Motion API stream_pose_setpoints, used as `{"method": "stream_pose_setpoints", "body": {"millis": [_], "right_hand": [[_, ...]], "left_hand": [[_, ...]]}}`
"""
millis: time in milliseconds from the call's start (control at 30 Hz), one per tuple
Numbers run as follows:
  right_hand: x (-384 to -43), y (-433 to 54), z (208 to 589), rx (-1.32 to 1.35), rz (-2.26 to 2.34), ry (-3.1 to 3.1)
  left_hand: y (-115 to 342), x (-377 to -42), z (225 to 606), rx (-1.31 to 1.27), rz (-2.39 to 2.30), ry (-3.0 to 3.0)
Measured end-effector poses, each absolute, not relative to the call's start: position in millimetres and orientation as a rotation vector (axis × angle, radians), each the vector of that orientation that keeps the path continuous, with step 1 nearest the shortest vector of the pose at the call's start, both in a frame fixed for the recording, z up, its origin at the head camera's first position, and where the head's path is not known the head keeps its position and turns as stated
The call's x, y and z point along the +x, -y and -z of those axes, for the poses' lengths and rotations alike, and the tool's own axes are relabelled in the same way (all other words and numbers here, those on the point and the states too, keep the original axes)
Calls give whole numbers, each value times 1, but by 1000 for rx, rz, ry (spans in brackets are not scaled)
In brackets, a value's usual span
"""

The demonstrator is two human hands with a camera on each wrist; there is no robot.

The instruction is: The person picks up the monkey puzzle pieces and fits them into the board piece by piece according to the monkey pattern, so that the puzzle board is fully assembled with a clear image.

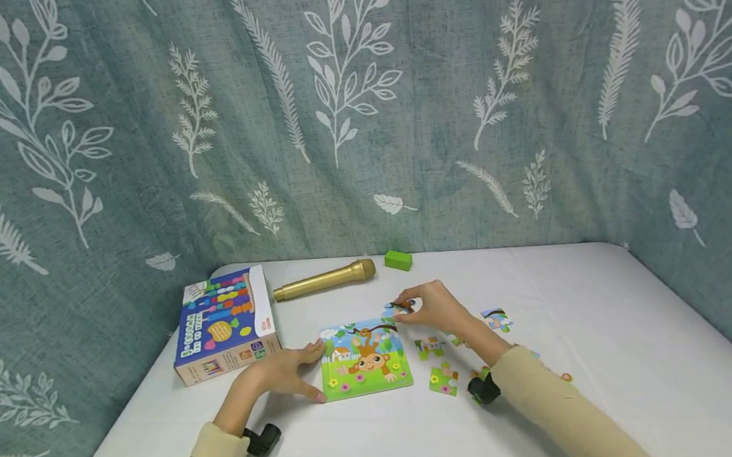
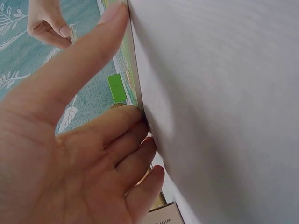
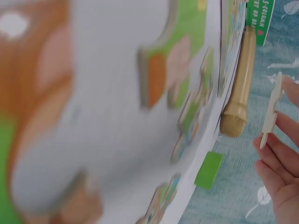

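Both sleeves enter from the bottom edge of the head view, over a white table (image 1: 609, 323). Left hand (image 1: 287, 375) rests at the left edge of the puzzle board (image 1: 365, 357), fingers nearly straight and spread, thumb along the near-left corner; the left wrist view shows fingertips touching the board's edge. Right hand (image 1: 432, 308) is at the board's far-right corner, pinching a puzzle piece (image 1: 401, 307) between thumb and fingers; the right wrist view shows the piece (image 3: 272, 114) edge-on between the fingertips, above the table. Board lies flat near the table's middle, showing a monkey picture. Loose pieces (image 1: 443, 379) lie just right of the board, around the right forearm. Toy box (image 1: 224, 323) sits left of the board, apart from it. Gold microphone (image 1: 325, 280) and green block (image 1: 398, 260) lie behind, near the leaf-patterned curtain (image 1: 355, 106).
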State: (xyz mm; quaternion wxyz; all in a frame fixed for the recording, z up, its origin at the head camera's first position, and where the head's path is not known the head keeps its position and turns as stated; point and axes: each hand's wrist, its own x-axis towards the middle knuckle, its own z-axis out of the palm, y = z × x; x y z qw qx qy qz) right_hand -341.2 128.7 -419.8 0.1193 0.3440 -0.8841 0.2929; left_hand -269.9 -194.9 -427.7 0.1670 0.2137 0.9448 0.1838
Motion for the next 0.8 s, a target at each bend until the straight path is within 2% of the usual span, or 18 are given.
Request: {"method": "stream_pose_setpoints", "body": {"millis": [800], "right_hand": [[-328, -74, 428, 916, -843, 2674]], "left_hand": [[195, -268, 427, 615, -556, -2677]]}}
